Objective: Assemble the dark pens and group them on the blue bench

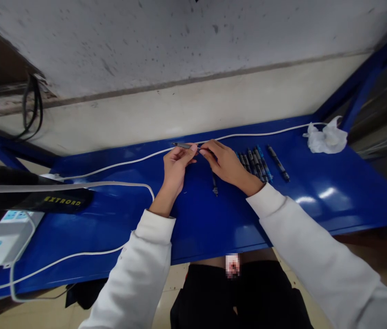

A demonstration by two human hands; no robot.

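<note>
Between thumb and fingers, my left hand (177, 165) grips a dark grey pen (184, 145), its tip pointing left. My right hand (226, 163) is pinched at the pen's other end, on a small part too tiny to make out. Below and between the hands, a dark pen piece (215, 185) lies on the blue table (207, 228). Several dark and blue pens (255, 163) lie side by side just right of my right hand, partly hidden by it. One more dark pen (278, 163) lies apart, farther right.
A crumpled white plastic bag (327, 137) sits at the back right. A white cable (121, 163) runs along the table's back. At the left are a black EXTRORD object (66, 201), a white power strip (3, 242) and more cable. A wall stands behind.
</note>
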